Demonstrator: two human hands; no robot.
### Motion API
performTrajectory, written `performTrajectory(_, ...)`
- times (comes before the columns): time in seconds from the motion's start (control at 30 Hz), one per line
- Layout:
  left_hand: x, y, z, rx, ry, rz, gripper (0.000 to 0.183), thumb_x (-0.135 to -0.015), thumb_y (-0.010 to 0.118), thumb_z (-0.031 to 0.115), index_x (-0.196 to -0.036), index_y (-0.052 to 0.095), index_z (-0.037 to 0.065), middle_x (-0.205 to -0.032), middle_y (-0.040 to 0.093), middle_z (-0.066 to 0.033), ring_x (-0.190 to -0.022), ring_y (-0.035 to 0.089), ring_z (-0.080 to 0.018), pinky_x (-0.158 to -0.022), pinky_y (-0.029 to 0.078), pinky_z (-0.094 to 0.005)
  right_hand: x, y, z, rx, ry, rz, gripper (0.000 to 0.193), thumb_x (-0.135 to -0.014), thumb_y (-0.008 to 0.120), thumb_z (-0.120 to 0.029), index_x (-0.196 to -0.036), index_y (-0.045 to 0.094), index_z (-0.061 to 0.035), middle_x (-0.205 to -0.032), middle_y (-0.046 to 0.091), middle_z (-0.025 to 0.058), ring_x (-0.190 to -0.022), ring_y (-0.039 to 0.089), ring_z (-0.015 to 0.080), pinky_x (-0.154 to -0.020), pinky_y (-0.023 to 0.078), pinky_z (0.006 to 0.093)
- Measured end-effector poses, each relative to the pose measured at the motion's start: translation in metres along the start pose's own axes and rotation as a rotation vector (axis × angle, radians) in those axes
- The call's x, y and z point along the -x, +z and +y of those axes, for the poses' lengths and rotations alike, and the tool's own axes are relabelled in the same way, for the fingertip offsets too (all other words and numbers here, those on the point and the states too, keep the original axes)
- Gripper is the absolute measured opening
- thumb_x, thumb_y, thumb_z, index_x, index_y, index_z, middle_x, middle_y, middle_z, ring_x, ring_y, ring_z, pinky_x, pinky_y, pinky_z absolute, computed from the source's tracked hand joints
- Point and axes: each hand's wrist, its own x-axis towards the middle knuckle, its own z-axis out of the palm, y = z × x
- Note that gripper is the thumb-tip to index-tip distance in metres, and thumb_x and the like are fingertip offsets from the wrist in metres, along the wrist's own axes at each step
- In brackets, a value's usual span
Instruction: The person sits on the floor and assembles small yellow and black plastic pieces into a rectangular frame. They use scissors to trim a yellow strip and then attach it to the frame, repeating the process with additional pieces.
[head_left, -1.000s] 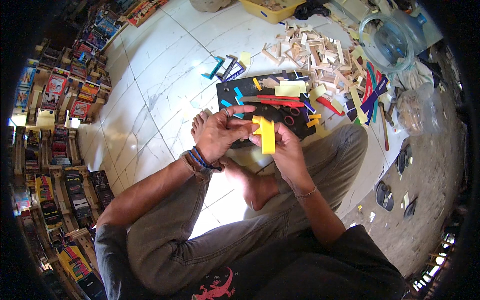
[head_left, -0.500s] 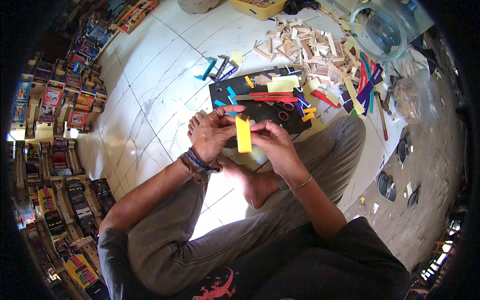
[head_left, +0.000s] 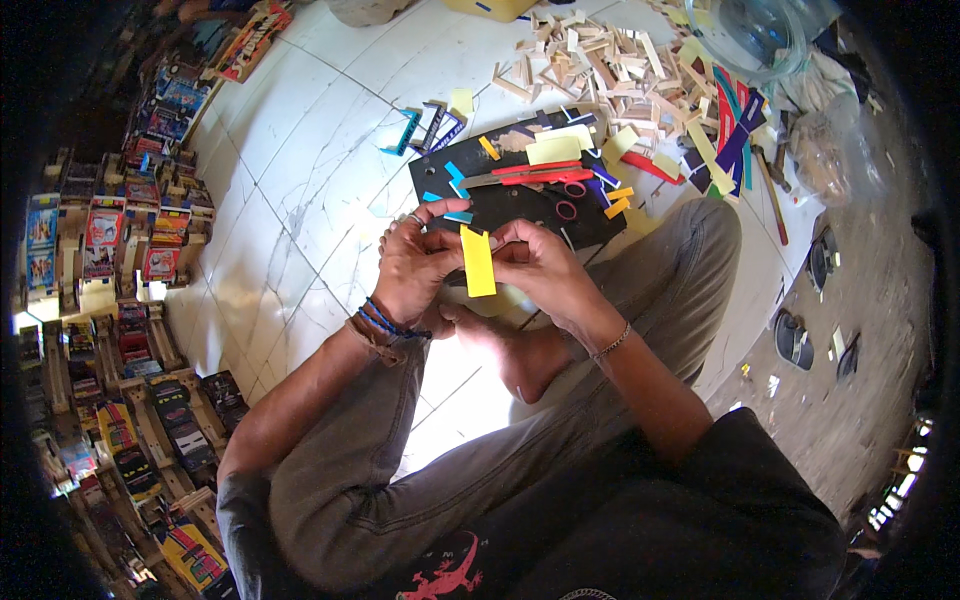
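A yellow rectangular piece [head_left: 479,264] is held up between my two hands, its broad face toward me. My left hand [head_left: 412,262] pinches its left side, with the index finger stretched out above. On the other side my right hand [head_left: 535,262] grips the right edge between thumb and fingers. Just beyond lies a dark board [head_left: 500,210] carrying red-handled scissors [head_left: 540,174], a pale yellow sheet [head_left: 560,147], blue strips [head_left: 455,175] and orange strips [head_left: 618,202]. Whatever lies behind the yellow piece is hidden.
A heap of small wooden sticks [head_left: 600,70] spreads over the white tiles at the back. Coloured strips [head_left: 735,150] lie right of it, near a hammer [head_left: 772,190]. Toy wooden trucks [head_left: 105,235] stand in rows at left. Sandals [head_left: 793,340] rest on the bare ground at right.
The yellow piece has turned from a thin, edge-on look to showing its flat face. Both hands have shifted slightly with it, and the whole view has tilted a little.
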Motion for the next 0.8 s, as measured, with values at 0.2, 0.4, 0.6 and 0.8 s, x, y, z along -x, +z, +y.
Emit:
performTrajectory(0.2, 0.005, 0.003, 0.006, -0.033, -0.029, 0.05, 0.064, -0.081, 0.084, 0.005, -0.135, 0.049, -0.001, -0.095, 0.073, -0.0061, -0.084, 0.069, -0.0145, -0.078, 0.056, -0.0299, -0.001, 0.007, 0.003, 0.111, -0.121, 0.092, 0.033, -0.088, 0.078, -0.01, -0.112, 0.057, -0.0055, -0.093, 0.071, 0.0051, -0.091, 0.067, 0.0087, -0.081, 0.052, 0.0258)
performTrajectory(0.4, 0.009, 0.005, 0.02, -0.088, 0.08, -0.084, 0.044, -0.088, 0.073, -0.004, -0.128, 0.055, -0.002, -0.101, 0.074, -0.0087, -0.093, 0.07, -0.0126, -0.084, 0.055, -0.0248, 0.004, 0.006, 0.003, 0.19, -0.284, 0.169, 0.038, -0.086, 0.079, -0.007, -0.115, 0.056, -0.0043, -0.097, 0.072, 0.0053, -0.09, 0.07, 0.0115, -0.079, 0.054, 0.0276)
performTrajectory(0.6, 0.019, 0.01, 0.041, -0.208, 0.153, -0.082, 0.047, -0.086, 0.072, -0.009, -0.129, 0.053, -0.003, -0.098, 0.073, -0.0079, -0.102, 0.07, -0.0154, -0.094, 0.055, -0.0285, 0.01, -0.005, -0.003, 0.494, -0.603, 0.18, 0.035, -0.084, 0.077, -0.016, -0.113, 0.059, -0.0078, -0.104, 0.071, 0.0098, -0.095, 0.069, 0.0297, -0.087, 0.052, 0.0418)
performTrajectory(0.8, 0.022, 0.016, 0.051, -0.288, 0.242, -0.138, 0.043, -0.087, 0.07, -0.012, -0.126, 0.055, -0.001, -0.103, 0.073, -0.0088, -0.102, 0.07, -0.0148, -0.095, 0.054, -0.0285, 0.013, 0.0, -0.007, 0.68, -0.678, 0.188, 0.02, -0.088, 0.072, -0.022, -0.099, 0.064, -0.0069, -0.098, 0.069, 0.0108, -0.093, 0.066, 0.0306, -0.086, 0.046, 0.0443)
